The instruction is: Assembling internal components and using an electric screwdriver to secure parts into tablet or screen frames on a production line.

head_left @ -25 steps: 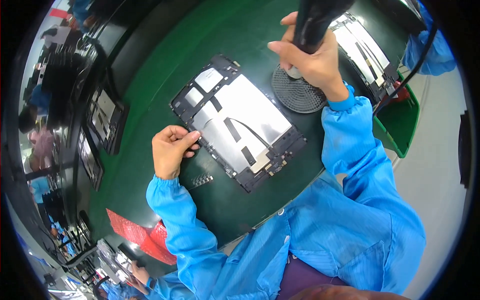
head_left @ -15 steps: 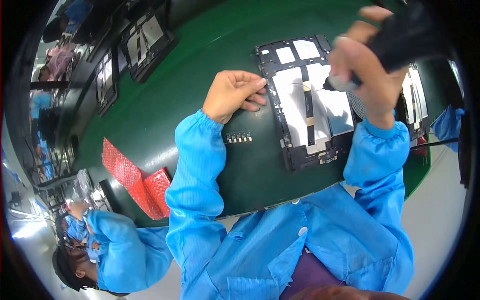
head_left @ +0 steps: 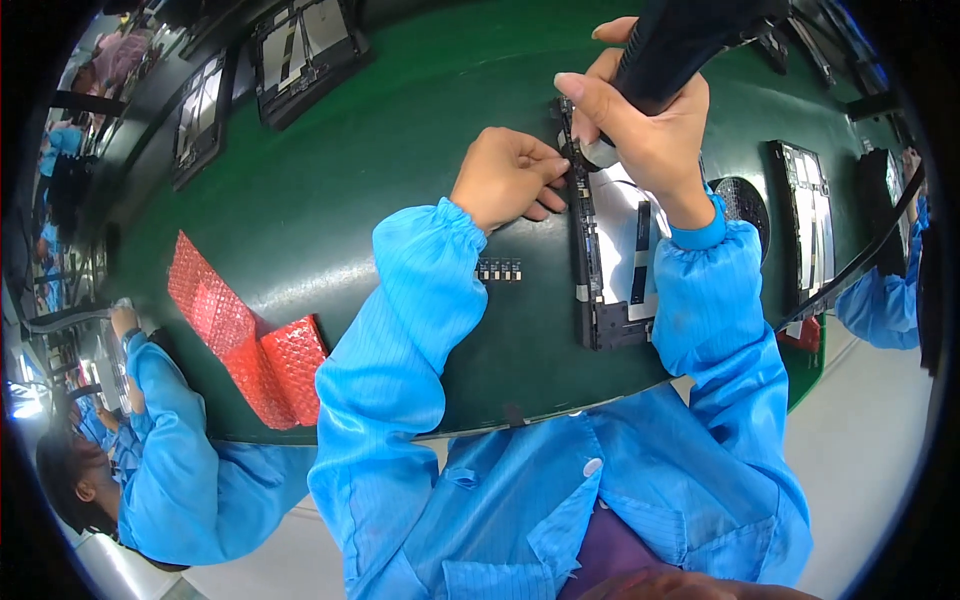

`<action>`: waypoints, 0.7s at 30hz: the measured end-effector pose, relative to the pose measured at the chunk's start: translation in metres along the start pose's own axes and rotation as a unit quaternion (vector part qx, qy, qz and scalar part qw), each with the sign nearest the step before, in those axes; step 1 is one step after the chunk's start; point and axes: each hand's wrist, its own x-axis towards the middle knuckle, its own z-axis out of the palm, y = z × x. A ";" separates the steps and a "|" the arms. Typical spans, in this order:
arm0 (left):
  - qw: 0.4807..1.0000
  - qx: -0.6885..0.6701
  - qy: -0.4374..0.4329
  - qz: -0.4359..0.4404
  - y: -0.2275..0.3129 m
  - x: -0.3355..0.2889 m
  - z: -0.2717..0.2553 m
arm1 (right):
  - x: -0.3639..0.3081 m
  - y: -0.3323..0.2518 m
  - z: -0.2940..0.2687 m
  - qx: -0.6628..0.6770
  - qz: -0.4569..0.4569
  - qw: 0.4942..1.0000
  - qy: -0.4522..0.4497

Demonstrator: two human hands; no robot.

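Observation:
My right hand point(head_left: 655, 125) is wrapped round a black electric screwdriver point(head_left: 690, 45), its tip end down at the far left part of an opened tablet point(head_left: 640, 240). The tablet has a black frame, white inner panels and a dark ribbon strip; its left edge appears raised. My right hand and sleeve cover much of its right side. Thumb and forefinger of my left hand point(head_left: 508, 178) are pinched together at the tablet's left edge; what they hold, if anything, is too small to make out. Several small black parts point(head_left: 500, 268) lie in a row beside my left sleeve.
Red bubble wrap point(head_left: 245, 345) lies on the green table point(head_left: 390, 160) at the left. Other opened tablets stand at the far left point(head_left: 300, 60) and right point(head_left: 805, 220). A round dark mesh piece point(head_left: 742, 210) sits right of my wrist. A co-worker point(head_left: 170, 460) in blue sits at the left.
My right hand has moved left with the screwdriver, to the tablet's left edge. The tablet now looks tilted, its left side raised. My left hand stays pinched at that edge.

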 end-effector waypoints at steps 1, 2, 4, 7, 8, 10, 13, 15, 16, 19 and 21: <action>1.000 -0.003 0.000 0.000 0.001 0.000 0.000 | 0.000 0.001 0.000 0.009 -0.005 1.000 0.001; 1.000 0.002 -0.001 0.003 0.001 0.000 0.000 | 0.000 0.002 -0.001 0.008 -0.004 1.000 -0.001; 1.000 0.006 0.000 0.004 0.002 0.001 0.000 | 0.001 0.004 -0.002 0.013 -0.017 1.000 -0.009; 1.000 0.009 0.003 0.002 0.003 0.002 0.000 | 0.001 0.004 -0.002 0.035 -0.012 0.999 -0.008; 1.000 0.009 0.003 0.002 0.003 0.002 0.001 | 0.001 0.005 -0.003 0.035 -0.012 0.999 -0.008; 1.000 0.009 0.005 0.003 0.004 0.002 0.002 | 0.001 0.005 -0.004 0.009 -0.016 1.000 -0.012; 1.000 0.011 0.009 0.015 0.002 0.002 0.002 | 0.001 0.004 -0.004 0.006 -0.010 1.000 -0.021; 1.000 0.006 0.007 0.023 0.001 0.002 0.002 | -0.001 0.003 -0.004 -0.005 -0.006 1.000 -0.027; 1.000 0.007 0.007 0.022 0.001 0.001 0.002 | -0.002 0.003 -0.004 -0.015 -0.001 0.999 -0.033; 0.998 0.057 0.011 0.006 0.003 -0.008 -0.005 | -0.008 0.002 0.001 0.008 -0.004 1.000 -0.029; 0.929 0.300 0.143 0.160 0.001 -0.019 -0.012 | -0.010 0.002 0.004 0.000 -0.001 1.000 -0.023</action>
